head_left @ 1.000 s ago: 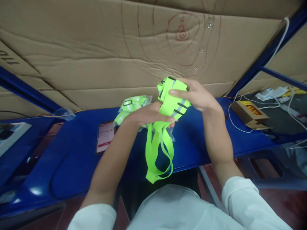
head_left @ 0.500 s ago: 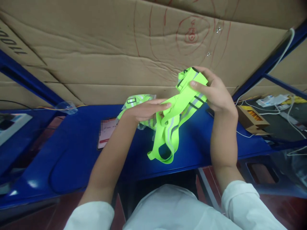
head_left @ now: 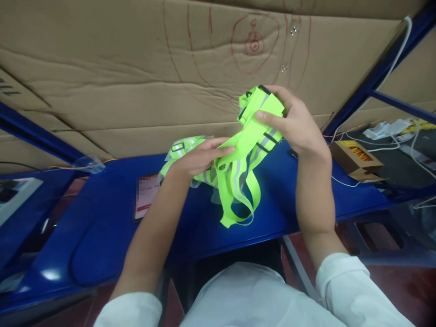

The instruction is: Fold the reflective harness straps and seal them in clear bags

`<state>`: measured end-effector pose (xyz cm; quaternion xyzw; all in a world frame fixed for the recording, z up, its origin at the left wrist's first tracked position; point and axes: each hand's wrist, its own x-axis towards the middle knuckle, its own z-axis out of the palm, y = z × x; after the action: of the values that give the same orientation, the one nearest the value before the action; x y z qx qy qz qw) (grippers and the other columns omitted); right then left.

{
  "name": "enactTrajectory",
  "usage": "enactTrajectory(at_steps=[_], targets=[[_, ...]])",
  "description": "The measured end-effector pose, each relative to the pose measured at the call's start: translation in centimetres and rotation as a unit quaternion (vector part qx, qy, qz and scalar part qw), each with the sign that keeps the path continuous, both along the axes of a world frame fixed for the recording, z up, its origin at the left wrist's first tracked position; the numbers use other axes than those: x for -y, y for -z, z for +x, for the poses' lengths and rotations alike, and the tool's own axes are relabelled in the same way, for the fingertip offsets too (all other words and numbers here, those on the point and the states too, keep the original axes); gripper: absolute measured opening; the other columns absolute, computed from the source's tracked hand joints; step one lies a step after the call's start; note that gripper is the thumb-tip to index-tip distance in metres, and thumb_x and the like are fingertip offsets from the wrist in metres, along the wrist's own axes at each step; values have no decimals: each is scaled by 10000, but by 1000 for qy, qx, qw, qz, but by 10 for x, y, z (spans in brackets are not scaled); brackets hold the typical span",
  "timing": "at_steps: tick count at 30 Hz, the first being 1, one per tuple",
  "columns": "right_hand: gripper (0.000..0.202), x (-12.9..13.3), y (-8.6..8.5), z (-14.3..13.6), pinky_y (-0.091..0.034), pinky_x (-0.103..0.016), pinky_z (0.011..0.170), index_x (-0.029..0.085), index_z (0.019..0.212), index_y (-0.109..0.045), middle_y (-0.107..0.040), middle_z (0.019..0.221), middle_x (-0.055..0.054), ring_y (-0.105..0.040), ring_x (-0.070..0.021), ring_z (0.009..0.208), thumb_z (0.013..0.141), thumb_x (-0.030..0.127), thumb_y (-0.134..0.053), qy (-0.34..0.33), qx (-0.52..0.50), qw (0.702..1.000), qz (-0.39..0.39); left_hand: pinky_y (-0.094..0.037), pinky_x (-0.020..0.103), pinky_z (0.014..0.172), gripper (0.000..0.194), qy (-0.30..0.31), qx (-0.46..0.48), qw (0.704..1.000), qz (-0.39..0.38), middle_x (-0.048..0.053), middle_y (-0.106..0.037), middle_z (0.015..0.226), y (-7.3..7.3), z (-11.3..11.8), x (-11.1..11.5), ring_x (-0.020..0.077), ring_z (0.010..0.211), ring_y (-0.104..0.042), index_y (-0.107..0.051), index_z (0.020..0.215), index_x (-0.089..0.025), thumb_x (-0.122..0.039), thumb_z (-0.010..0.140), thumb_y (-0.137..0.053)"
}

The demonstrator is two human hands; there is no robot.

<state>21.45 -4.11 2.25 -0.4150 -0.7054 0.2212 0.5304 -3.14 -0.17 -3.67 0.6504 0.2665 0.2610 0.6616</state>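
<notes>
A neon-yellow reflective strap harness [head_left: 250, 136] with grey stripes and black buckles is held above the blue table [head_left: 112, 200]. My right hand [head_left: 299, 120] is closed round its folded upper bundle, thumb pressed on the front. My left hand [head_left: 204, 156] pinches a flat strap lower down, between thumb and fingers. Loose loops of strap dangle below both hands. Behind my left hand lies a clear plastic bag [head_left: 177, 152] with more neon-yellow reflective straps in it, partly hidden by that hand.
A phone [head_left: 146, 193] with a lit screen lies left of my left forearm. At the right stand an open cardboard box [head_left: 357, 159] and white cables [head_left: 391, 59]. Cardboard sheeting [head_left: 136, 68] with red drawn rings walls the back, between blue metal posts [head_left: 37, 127].
The hanging loops have swung to the right and changed shape. Both hands keep their hold on the harness; the whole view has shifted slightly.
</notes>
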Motion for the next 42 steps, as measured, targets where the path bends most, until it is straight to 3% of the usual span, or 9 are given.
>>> enactTrajectory(at_steps=[5, 10, 16, 21, 25, 29, 36, 39, 42], targets=[[702, -3, 3, -3, -608, -479, 1005, 257, 1339, -662, -738, 1267, -58, -700, -306, 1180, 807, 686, -825, -31, 19, 999, -8, -631, 372, 943, 723, 10, -21, 999, 45, 114, -769, 1288, -8, -3, 5, 314, 1176, -737, -713, 1382, -240, -454, 735, -956], [715, 3, 3, -18, -571, -502, 1072, 236, 1379, -664, -719, 1301, -68, -669, -312, 1235, 828, 667, -811, -78, 77, 994, 0, -623, 366, 936, 632, -21, 7, 998, 64, 100, -793, 1164, 1, 1, 1, 330, 1158, -736, -789, 1130, -178, -429, 598, -1019], [666, 12, -4, -25, -480, -531, 1188, 262, 1376, -691, -671, 1429, -79, -596, -346, 1367, 841, 642, -810, -54, 115, 990, 55, -644, 394, 863, 459, 144, -12, 989, 17, 97, -811, 955, 0, 14, 10, 282, 937, -789, -781, 1110, -177, -350, 720, -949], [631, 12, -2, -22, -519, -539, 1133, 231, 1261, -740, -736, 1285, -84, -642, -349, 1280, 828, 685, -807, -47, 85, 995, 12, -612, 295, 770, 296, 80, -126, 975, 164, 64, -805, 906, -18, 4, 8, 230, 873, -773, -793, 933, -179, -435, 809, -875], [681, -3, 12, -29, -600, -470, 1002, 240, 1266, -717, -753, 1228, -80, -703, -286, 1141, 820, 751, -776, -85, 13, 994, -73, -610, 294, 746, 343, 46, -130, 975, 175, 36, -799, 891, -22, -6, 6, 229, 853, -773, -797, 977, -187, -458, 784, -881], [651, -22, 30, -36, -620, -424, 936, 253, 1193, -730, -771, 1181, -77, -724, -256, 1084, 884, 819, -640, -63, -18, 991, -118, -601, 309, 686, 369, 6, -103, 979, 178, 68, -790, 834, -17, -8, 6, 238, 763, -762, -808, 837, -175, -542, 811, -840], [606, -33, 38, -43, -579, -412, 1006, 261, 1131, -770, -770, 1229, -64, -707, -241, 1111, 929, 802, -588, 7, 32, 999, -20, -604, 325, 678, 348, -9, -63, 987, 149, 74, -795, 848, -15, -11, 3, 232, 754, -739, -795, 869, -165, -496, 799, -877], [612, -20, 29, -42, -510, -458, 1136, 271, 1236, -764, -744, 1330, -70, -669, -264, 1256, 1017, 756, -464, -40, 114, 993, 11, -599, 320, 691, 328, -19, -30, 988, 153, 54, -786, 830, -16, -8, 5, 201, 737, -714, -780, 882, -163, -470, 819, -877], [702, -4, 21, -43, -408, -507, 1248, 297, 1465, -650, -606, 1557, -72, -545, -316, 1454, 904, 718, -700, -92, 199, 975, 26, -592, 321, 700, 279, -25, -14, 984, 178, 55, -786, 851, -19, -3, 11, 208, 765, -725, -772, 881, -160, -417, 835, -870]])
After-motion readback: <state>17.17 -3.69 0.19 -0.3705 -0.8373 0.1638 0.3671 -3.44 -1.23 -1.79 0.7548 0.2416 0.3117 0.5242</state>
